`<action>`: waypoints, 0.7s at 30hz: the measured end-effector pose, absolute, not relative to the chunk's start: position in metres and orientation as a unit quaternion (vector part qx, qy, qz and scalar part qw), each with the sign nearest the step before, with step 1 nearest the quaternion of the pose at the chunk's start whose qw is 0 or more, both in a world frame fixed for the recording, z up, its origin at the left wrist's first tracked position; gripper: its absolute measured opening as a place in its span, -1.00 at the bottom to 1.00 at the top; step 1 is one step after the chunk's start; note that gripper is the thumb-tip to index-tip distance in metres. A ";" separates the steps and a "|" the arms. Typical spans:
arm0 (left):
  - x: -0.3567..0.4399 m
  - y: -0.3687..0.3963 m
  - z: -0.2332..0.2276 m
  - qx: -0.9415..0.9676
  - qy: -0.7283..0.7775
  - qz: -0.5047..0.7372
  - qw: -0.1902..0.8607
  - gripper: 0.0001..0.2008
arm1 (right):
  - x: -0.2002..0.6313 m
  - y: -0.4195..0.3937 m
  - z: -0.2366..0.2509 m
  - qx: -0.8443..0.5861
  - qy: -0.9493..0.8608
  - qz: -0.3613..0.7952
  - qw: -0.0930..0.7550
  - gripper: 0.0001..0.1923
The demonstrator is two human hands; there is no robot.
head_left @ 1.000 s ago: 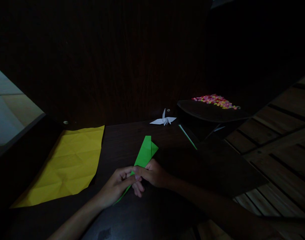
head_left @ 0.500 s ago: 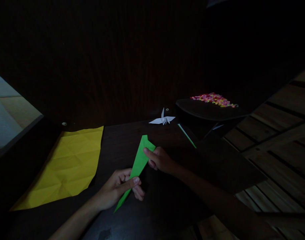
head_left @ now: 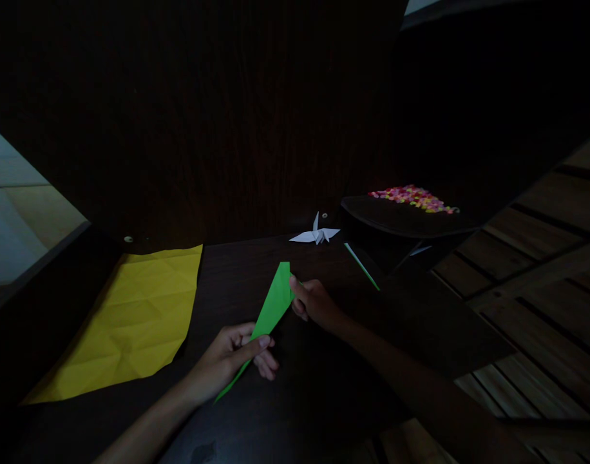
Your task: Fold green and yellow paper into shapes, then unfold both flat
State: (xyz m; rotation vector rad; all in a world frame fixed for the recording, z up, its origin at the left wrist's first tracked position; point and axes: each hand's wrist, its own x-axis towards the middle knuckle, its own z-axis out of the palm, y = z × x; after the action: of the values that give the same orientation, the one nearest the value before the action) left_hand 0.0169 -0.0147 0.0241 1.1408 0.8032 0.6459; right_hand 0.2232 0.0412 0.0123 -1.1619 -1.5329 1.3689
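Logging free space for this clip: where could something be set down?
Bare tabletop shows between the yellow paper and green paper, and, dimly, between the right forearm and the thin strip. The middle is crowded: the left hand and right hand hold the green paper. The white paper crane sits farther back.

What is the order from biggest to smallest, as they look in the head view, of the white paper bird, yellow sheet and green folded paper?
1. Yellow sheet
2. Green folded paper, partly hidden by the left hand
3. White paper bird, which lies farther back
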 end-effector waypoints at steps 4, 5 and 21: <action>0.016 -0.013 0.022 0.504 0.370 0.323 0.711 -0.64 | 0.224 0.042 0.014 -0.473 -0.559 0.550 0.403 -0.23; 0.016 -0.013 0.021 0.500 0.370 0.325 0.712 -0.64 | 0.224 0.043 0.013 -0.474 -0.550 0.551 0.410 -0.25; 0.017 -0.013 0.020 0.529 0.433 0.331 0.650 -0.58 | 0.211 0.039 0.001 -0.395 -0.586 0.573 0.416 -0.43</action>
State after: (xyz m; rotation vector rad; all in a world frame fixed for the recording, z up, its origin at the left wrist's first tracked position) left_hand 0.0171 -0.0132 0.0205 1.2024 0.9836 0.7507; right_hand 0.2113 0.0387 0.0012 -0.9910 -1.4713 1.4382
